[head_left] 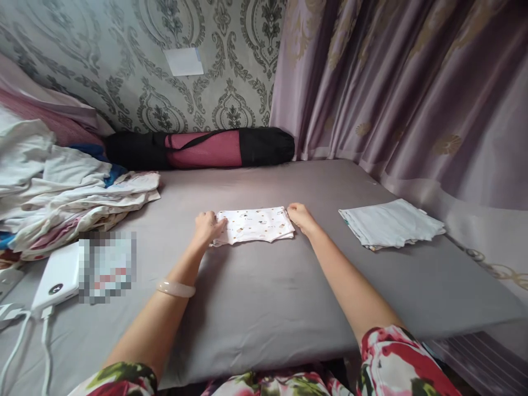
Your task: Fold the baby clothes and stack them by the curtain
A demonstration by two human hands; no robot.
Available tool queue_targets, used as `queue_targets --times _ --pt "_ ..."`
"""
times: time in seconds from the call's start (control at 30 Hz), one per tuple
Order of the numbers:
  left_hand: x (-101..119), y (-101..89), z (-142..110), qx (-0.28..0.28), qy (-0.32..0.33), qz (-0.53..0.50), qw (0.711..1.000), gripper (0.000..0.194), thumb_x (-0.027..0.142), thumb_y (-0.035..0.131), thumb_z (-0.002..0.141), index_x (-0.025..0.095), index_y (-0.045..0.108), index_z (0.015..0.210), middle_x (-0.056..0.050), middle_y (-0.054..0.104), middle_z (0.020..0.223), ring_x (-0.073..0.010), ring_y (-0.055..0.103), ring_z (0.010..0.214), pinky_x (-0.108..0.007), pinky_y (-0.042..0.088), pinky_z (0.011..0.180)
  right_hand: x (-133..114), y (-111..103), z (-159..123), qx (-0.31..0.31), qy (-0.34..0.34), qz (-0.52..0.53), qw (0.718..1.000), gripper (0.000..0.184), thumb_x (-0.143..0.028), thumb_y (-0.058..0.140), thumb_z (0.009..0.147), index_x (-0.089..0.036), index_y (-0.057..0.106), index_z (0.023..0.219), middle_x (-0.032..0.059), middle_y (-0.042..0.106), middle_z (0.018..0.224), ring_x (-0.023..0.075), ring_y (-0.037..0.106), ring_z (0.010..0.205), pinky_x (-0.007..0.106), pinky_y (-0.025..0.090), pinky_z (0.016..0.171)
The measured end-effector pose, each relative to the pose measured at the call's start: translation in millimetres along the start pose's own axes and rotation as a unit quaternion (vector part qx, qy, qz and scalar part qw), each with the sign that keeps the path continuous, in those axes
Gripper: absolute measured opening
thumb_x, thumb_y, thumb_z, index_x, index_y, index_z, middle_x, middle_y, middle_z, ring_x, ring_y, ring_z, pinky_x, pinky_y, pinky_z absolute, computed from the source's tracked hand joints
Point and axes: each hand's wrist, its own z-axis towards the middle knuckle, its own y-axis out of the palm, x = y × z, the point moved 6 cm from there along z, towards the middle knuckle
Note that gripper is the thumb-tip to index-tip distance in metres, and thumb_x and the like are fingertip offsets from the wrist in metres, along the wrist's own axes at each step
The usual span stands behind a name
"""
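Observation:
A small folded white cloth with little printed motifs (pixel 256 224) lies in the middle of the grey bed sheet (pixel 264 297). My left hand (pixel 207 226) rests on its left end, fingers curled over the edge of the fabric. At the right end, my right hand (pixel 300 216) pinches the cloth's far corner. Both arms reach forward over the sheet, and a pale bangle (pixel 176 288) sits on my left wrist.
A folded white cloth (pixel 391 223) lies to the right near the purple curtain (pixel 412 82). A heap of loose clothes (pixel 61 192) fills the left. A black-and-pink rolled bag (pixel 202 147) lies against the patterned wall. A white power bank (pixel 55 280) with cables sits at front left.

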Motion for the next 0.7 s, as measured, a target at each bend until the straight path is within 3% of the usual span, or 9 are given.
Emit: queue_targets --times 0.1,0.27,0.4,0.5,0.7 --pt "-9.4 -4.9 1.1 -0.066 -0.043 -0.085 0.993 0.034 0.043 0.059 0.077 0.013 0.067 0.093 -0.012 0.068 0.084 -0.0255 0.063 0.082 -0.03 0.045 0.068 7.8 -4.5 1.5 -0.033 0.02 0.011 0.999 0.023 -0.022 0.053 0.088 -0.012 0.068 0.102 0.0082 0.074 0.092 0.0134 0.068 0.077 0.018 0.05 0.065" --pt "-15.7 -4.0 -1.3 -0.102 -0.084 -0.192 0.973 0.031 0.047 0.068 0.066 0.016 0.063 0.067 0.001 0.049 0.048 -0.0133 0.044 0.048 -0.024 0.03 0.049 8.6 -0.5 0.9 -0.063 0.03 -0.037 0.997 0.022 -0.036 0.065 0.079 -0.014 0.069 0.076 0.0063 0.067 0.063 0.0146 0.062 0.057 0.019 0.04 0.047" --pt "-16.5 -2.0 -4.2 -0.118 -0.114 -0.247 0.955 0.039 0.051 0.076 0.052 0.017 0.057 0.057 0.005 0.038 0.041 -0.0094 0.033 0.042 -0.023 0.023 0.046 4.3 2.0 0.9 -0.081 0.02 -0.078 0.993 0.017 -0.032 0.068 0.07 -0.015 0.068 0.072 0.0085 0.069 0.065 0.0189 0.064 0.063 0.021 0.037 0.047" --pt "-15.2 -4.1 -7.4 -0.132 -0.12 -0.261 0.949 0.044 0.054 0.077 0.045 0.016 0.059 0.058 0.006 0.038 0.041 -0.0092 0.033 0.043 -0.023 0.024 0.046 -0.4 2.5 -4.3 -0.081 0.01 -0.098 0.992 0.013 -0.027 0.069 0.065 -0.016 0.07 0.073 0.0094 0.072 0.073 0.0215 0.067 0.072 0.022 0.039 0.051" --pt "-9.5 -10.8 -7.6 -0.124 -0.078 -0.26 0.954 0.04 0.052 0.074 0.049 0.018 0.059 0.061 0.003 0.046 0.049 -0.0134 0.045 0.055 -0.024 0.034 0.053 -11.3 2.5 -21.1 -0.049 -0.043 -0.091 0.994 0.017 -0.028 0.065 0.067 -0.019 0.071 0.08 0.0078 0.074 0.088 0.0209 0.068 0.085 0.021 0.042 0.061"
